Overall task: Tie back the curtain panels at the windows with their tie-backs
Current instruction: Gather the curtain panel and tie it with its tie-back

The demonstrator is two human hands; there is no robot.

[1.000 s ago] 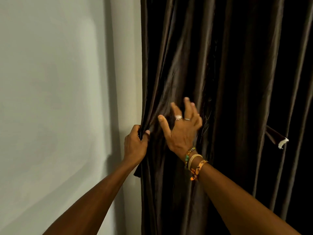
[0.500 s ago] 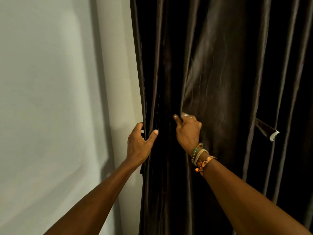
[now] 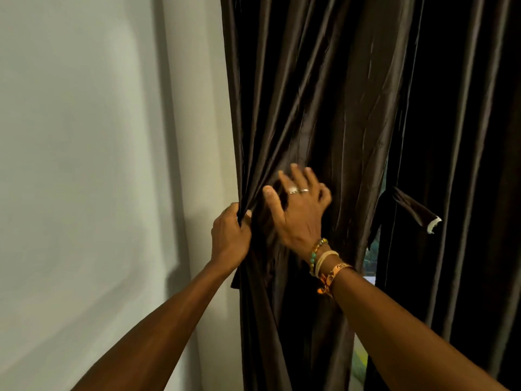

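A dark brown satin curtain panel [image 3: 324, 94] hangs beside a white wall. My left hand [image 3: 229, 238] is clenched on its gathered left edge, and folds fan up and right from that grip. My right hand [image 3: 298, 210], with rings and bracelets, lies spread and blurred against the fabric just right of the left hand, fingers apart. A matching brown tie-back strap [image 3: 411, 207] with a white tip hangs loose at the right, apart from both hands. A second dark panel [image 3: 465, 165] hangs further right.
The white wall [image 3: 98, 165] fills the left half. A narrow gap [image 3: 370, 258] between the two panels shows a strip of bright window, with more light low down near the floor.
My right hand has let go of a fold and spread open against the fabric. The panel is bunched further left into my left hand, and a gap has opened between the panels.
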